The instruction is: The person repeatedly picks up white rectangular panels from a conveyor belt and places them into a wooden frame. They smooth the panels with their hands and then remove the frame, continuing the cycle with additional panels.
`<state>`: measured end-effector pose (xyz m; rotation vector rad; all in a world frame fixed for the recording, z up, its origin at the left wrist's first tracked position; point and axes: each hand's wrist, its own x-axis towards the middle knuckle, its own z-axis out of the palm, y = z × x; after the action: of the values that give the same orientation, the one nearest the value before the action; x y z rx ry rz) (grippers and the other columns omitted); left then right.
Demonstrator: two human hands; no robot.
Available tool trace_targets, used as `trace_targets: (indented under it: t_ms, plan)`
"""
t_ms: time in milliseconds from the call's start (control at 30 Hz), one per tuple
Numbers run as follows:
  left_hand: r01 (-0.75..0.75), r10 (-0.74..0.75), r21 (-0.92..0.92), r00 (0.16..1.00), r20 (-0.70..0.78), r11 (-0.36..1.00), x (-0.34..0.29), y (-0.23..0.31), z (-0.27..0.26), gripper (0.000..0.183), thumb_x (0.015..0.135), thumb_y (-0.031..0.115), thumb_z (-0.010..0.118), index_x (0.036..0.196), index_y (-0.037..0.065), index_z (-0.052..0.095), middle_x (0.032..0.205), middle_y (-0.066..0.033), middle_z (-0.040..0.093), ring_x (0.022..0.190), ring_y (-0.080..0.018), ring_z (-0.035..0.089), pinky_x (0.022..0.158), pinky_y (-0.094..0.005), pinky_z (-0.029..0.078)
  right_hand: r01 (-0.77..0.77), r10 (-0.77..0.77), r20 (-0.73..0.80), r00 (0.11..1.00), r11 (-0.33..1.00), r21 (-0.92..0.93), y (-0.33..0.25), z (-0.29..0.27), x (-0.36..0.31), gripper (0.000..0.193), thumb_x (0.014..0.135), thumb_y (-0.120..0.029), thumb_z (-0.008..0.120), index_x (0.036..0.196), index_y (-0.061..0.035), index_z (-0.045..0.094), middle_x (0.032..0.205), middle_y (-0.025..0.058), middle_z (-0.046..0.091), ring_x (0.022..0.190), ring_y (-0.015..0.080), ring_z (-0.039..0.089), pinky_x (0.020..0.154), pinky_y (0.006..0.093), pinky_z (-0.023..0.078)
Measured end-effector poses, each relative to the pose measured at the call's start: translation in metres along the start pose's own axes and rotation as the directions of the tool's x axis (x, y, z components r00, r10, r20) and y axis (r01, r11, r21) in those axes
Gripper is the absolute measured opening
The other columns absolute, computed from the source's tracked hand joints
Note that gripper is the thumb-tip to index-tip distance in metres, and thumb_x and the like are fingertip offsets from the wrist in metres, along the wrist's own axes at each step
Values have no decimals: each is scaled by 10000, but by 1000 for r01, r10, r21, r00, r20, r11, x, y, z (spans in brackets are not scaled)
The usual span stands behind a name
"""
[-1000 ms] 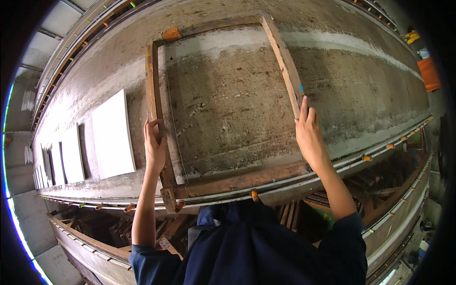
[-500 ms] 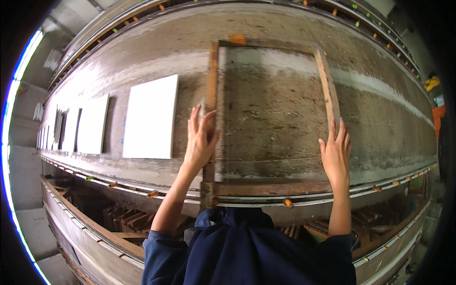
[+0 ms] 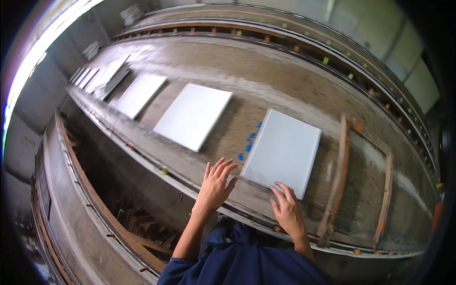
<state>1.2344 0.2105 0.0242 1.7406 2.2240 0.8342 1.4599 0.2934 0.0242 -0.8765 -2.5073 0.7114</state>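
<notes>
A white rectangular panel lies flat on the long worn table, in front of me. My right hand is at its near edge, fingers apart and slightly bent; whether the fingertips touch it I cannot tell. My left hand hovers by the panel's near left corner with its fingers spread, holding nothing. To the right of the panel rests a wooden frame of long bars, with neither hand on it.
More white panels lie in a row leftward, some stacked farther along. Blue marks show beside the nearest panel. A metal rail edges the table's near side. Beyond a gap at the lower left runs another long bench.
Both hands have left the wooden frame's side bars and moved left to the nearest white panel. My view has swung left, so the frame now appears at the right.
</notes>
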Motion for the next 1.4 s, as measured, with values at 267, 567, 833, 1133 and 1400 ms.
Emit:
trace_targets:
  t_ms: [267, 567, 833, 1133, 1400]
  plan:
    - [77, -95, -66, 931, -353, 995, -35, -113, -48, 382, 803, 45, 622, 1172, 110, 550, 1356, -126, 425, 1343, -350, 304, 1098, -522, 272, 219, -246, 269, 931, 967, 128, -94, 88, 87, 470, 833, -72, 609, 1284, -54, 477, 1312, 180, 420, 1187, 379, 423, 999, 441, 368]
    - [206, -131, 105, 866, -482, 973, -58, -139, -87, 433, 791, 5, 616, 1194, 149, 548, 1345, -86, 449, 1349, -319, 316, 1101, -519, 261, 211, -314, 315, 896, 923, 320, -126, 122, 126, 441, 895, -163, 555, 1304, -31, 451, 1303, 197, 422, 1188, 386, 423, 982, 451, 380]
    - [246, -188, 60, 855, -484, 967, -59, -205, -126, 478, 739, 5, 656, 1183, 159, 568, 1343, -72, 455, 1361, -317, 295, 1115, -535, 218, 133, -232, 399, 887, 956, 260, -167, 135, 160, 448, 899, -167, 550, 1314, -39, 442, 1301, 179, 434, 1195, 374, 435, 983, 426, 379]
    - [140, -92, 68, 879, -468, 988, -30, -364, -220, 444, 714, 41, 705, 1123, 183, 604, 1333, -47, 470, 1360, -305, 299, 1116, -553, 202, 119, -144, 375, 916, 989, 89, -283, 217, 260, 464, 923, -262, 532, 1323, -52, 425, 1311, 174, 433, 1181, 370, 451, 955, 440, 404]
    - [164, -142, 13, 891, -431, 986, -33, -455, -287, 317, 808, 127, 652, 1118, 152, 585, 1336, -67, 460, 1360, -305, 291, 1102, -555, 211, 139, -225, 390, 893, 962, 237, -368, 305, 341, 414, 909, -187, 554, 1283, -31, 470, 1264, 183, 479, 1153, 366, 492, 955, 389, 406]
